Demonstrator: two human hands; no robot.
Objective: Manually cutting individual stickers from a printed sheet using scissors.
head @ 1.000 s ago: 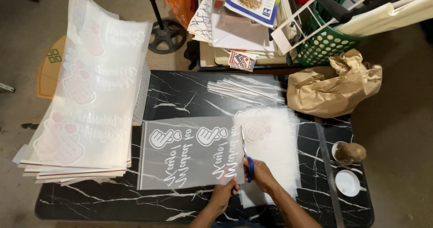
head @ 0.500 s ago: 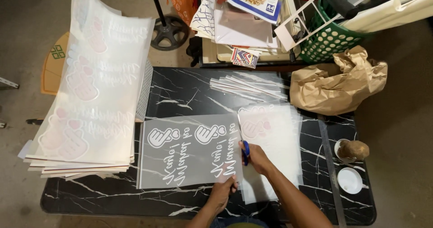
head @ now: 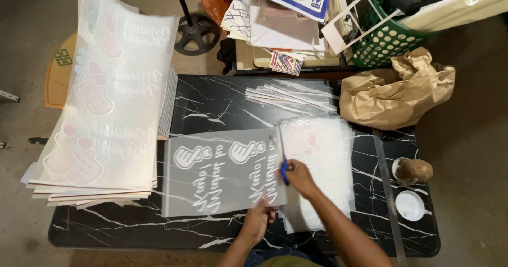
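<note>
- Translucent grey film sheet with white hand-and-script designs (head: 222,174) lies flat on the black marble-patterned table (head: 211,103), in front of you — its right edge is where the cut runs.
- Your right hand (head: 299,176) is closed around the blue-handled scissors (head: 283,166); keep the blades straight along that edge.
- Your left hand (head: 259,219) presses the sheet's lower right corner, fingers spread flat — hold it taut.
- Counted: one sheet under the blades, two hand designs on it, one tall stack of printed sheets (head: 100,113) at left, one crumpled brown paper bag (head: 394,90).
</note>
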